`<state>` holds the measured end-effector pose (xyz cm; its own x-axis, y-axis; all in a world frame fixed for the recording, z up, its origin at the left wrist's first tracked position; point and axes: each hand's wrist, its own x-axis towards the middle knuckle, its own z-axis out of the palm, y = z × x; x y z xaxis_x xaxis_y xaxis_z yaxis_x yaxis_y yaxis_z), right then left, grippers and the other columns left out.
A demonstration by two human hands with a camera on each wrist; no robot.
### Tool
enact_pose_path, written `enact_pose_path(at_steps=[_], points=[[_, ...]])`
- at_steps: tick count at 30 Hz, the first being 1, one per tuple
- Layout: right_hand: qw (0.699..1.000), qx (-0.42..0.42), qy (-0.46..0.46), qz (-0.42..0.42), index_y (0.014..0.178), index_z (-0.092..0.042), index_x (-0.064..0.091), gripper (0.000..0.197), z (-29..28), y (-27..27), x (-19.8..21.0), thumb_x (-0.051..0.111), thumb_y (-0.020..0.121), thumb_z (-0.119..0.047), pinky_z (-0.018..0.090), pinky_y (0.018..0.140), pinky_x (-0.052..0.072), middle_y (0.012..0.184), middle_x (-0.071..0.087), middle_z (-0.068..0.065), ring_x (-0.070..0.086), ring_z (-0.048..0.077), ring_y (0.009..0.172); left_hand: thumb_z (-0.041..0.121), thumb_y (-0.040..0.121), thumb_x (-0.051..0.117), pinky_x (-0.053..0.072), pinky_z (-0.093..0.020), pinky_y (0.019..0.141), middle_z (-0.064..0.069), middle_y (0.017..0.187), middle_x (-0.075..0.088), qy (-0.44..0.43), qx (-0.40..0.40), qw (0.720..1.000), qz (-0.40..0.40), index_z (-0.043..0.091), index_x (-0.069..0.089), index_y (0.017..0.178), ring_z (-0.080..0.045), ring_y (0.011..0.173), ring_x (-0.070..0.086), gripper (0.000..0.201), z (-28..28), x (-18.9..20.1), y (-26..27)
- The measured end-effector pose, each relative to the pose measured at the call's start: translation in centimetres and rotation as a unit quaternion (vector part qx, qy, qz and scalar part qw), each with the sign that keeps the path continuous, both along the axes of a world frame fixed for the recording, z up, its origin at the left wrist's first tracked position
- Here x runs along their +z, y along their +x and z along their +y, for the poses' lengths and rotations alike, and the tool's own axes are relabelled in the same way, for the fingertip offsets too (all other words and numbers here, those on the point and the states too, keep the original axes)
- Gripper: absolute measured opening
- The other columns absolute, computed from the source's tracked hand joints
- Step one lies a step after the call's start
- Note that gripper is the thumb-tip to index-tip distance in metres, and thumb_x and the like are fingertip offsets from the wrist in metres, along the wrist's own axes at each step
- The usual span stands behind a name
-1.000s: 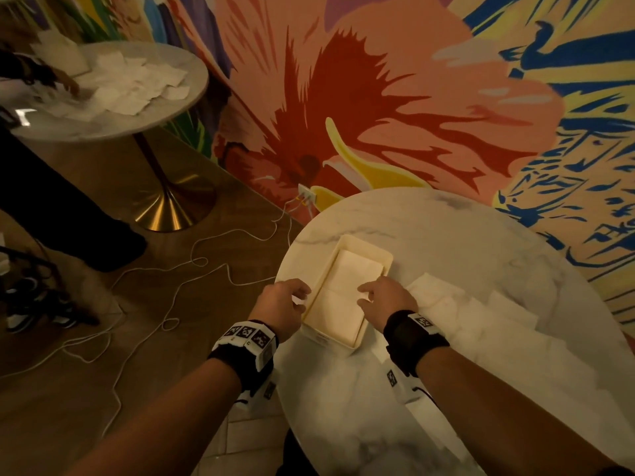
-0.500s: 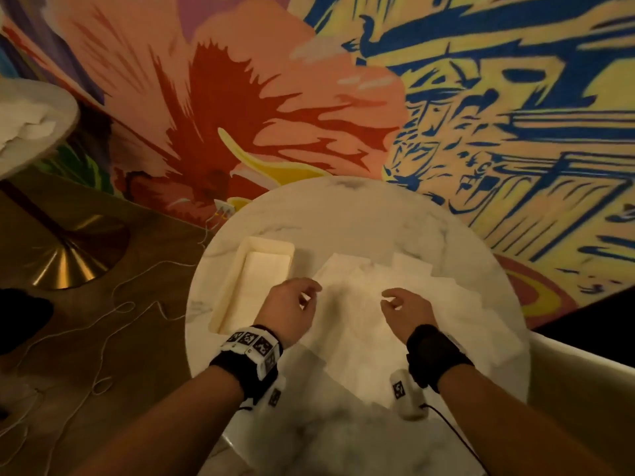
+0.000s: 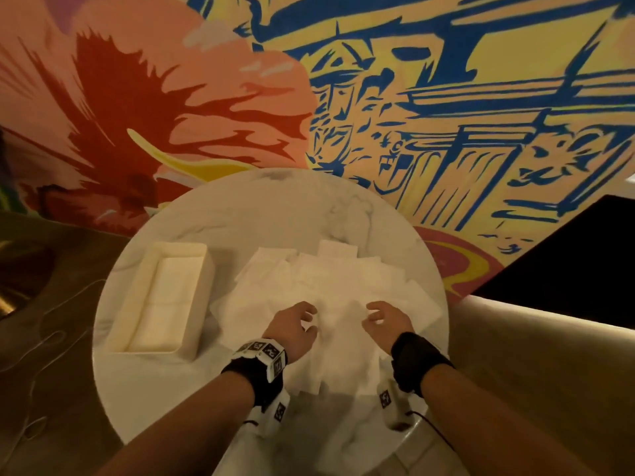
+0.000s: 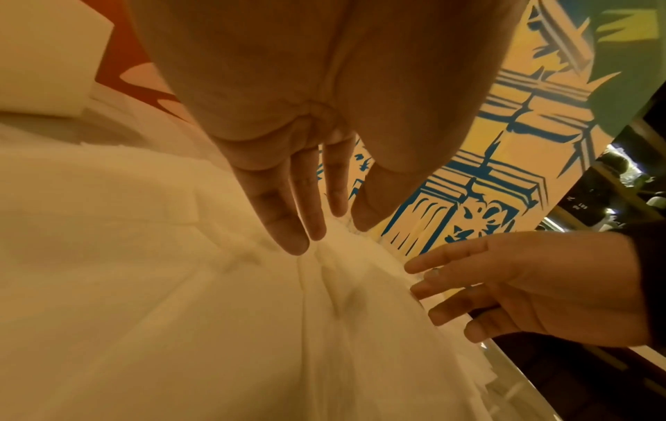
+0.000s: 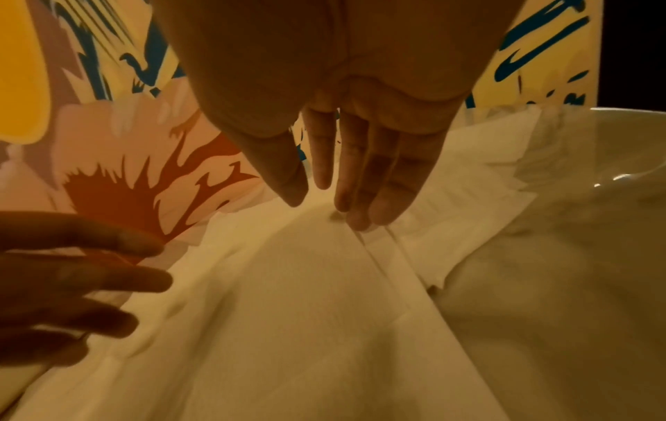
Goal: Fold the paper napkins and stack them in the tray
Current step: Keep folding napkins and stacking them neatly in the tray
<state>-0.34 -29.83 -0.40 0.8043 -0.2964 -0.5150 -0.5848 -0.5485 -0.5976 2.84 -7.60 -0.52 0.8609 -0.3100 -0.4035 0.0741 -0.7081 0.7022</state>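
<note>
Both hands over napkin pile (image 3: 330, 290), right of tray (image 3: 137, 304). Left hand (image 3: 292, 326) and right hand (image 3: 386, 319) spread — fingertips (image 4: 293, 242) touched top napkin, nothing pinched.

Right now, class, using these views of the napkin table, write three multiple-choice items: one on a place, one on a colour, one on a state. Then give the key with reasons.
1. Where on the round table is the tray?
A. on the person's left of the loose napkins
B. on their right
C. on top of them

2. What colour is the tray?
A. cream
B. black
C. blue

3. What are the left hand and right hand doing?
A. both gripping the tray
B. fingers extended over the loose napkins
C. clenched in fists

Key: A, the tray sits left of the pile; A, its walls are cream; B, both wrist views show straight fingers reaching down to the paper.
</note>
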Motion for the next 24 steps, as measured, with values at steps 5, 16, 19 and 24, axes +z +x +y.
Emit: enact_pose_path(at_steps=[5, 16, 19, 24], points=[[0.999, 0.037, 0.003, 0.006, 0.129, -0.023, 0.056, 0.036, 0.0, 0.1, -0.6, 0.059, 0.093, -0.020, 0.017, 0.087, 0.041, 0.114, 0.062, -0.003, 0.057, 0.017, 0.105, 0.028, 0.095, 0.059, 0.050, -0.029, 0.087, 0.002, 0.127, 0.060, 0.032, 0.009, 0.999, 0.011, 0.024, 0.052, 0.131, -0.018, 0.100, 0.062, 0.037, -2.1, -1.2, 0.1], [0.995, 0.039, 0.063, -0.068, 0.105, -0.022, 0.069, 0.016, -0.4, 0.4, -0.6, 0.066, 0.091, -0.016, 0.004, 0.063, 0.039, 0.084, 0.053, -0.006, 0.056, 0.013, 0.078, 0.022, 0.092, 0.063, 0.050, -0.030, 0.086, 0.000, 0.119, 0.057, 0.027, 0.059, 0.998, -0.023, 0.024, 0.054, 0.126, -0.017, 0.095, 0.059, 0.035, -3.2, -1.8, -0.1], [0.990, 0.051, 0.083, -0.100, 0.097, -0.026, 0.071, 0.015, -0.5, 0.6, 0.3, 0.068, 0.090, -0.013, 0.001, 0.063, 0.040, 0.088, 0.057, -0.007, 0.054, 0.005, 0.074, 0.027, 0.092, 0.065, 0.045, -0.025, 0.082, 0.002, 0.119, 0.052, 0.008, 0.072, 0.997, -0.034, 0.029, 0.053, 0.128, -0.017, 0.094, 0.059, 0.038, -2.9, -1.4, -0.1], [0.982, 0.060, 0.110, -0.141, 0.089, -0.033, 0.071, 0.021, -0.3, 1.3, 1.9, 0.069, 0.089, -0.012, 0.015, 0.077, 0.044, 0.096, 0.061, -0.005, 0.058, 0.011, 0.081, 0.032, 0.092, 0.067, 0.045, -0.023, 0.080, 0.005, 0.105, 0.063, -0.050, 0.093, 0.993, -0.049, 0.038, 0.052, 0.130, -0.009, 0.088, 0.060, 0.041, -1.9, 0.7, 0.3]])
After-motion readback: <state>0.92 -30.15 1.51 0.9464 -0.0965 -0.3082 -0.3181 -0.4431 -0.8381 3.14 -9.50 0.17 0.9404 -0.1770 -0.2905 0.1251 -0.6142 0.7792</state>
